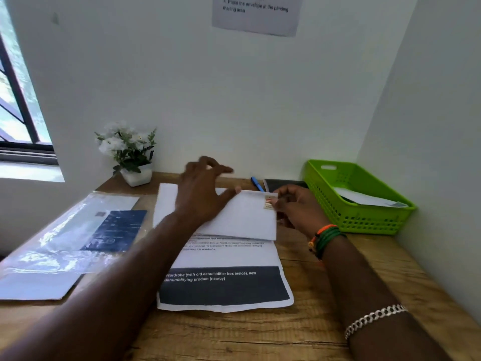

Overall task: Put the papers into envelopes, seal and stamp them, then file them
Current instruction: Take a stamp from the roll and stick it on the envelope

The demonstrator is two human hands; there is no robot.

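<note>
A white envelope point(244, 216) lies on a printed paper sheet point(223, 282) in the middle of the wooden desk. A small stamp point(269, 202) sits at the envelope's top right corner. My right hand point(296, 207) grips the envelope's right edge, its thumb on the stamp. My left hand point(205, 188) hovers over the envelope's left part with fingers spread and relaxed, the thumb near the top edge; it is blurred. A green basket point(364, 217) at the right holds another white envelope point(364, 198).
A clear plastic sleeve with papers point(78, 235) lies at the left. A potted white flower point(130, 155) stands at the back. A blue pen point(257, 184) and a dark pad point(283, 184) lie behind the envelope. Walls close in at the back and right.
</note>
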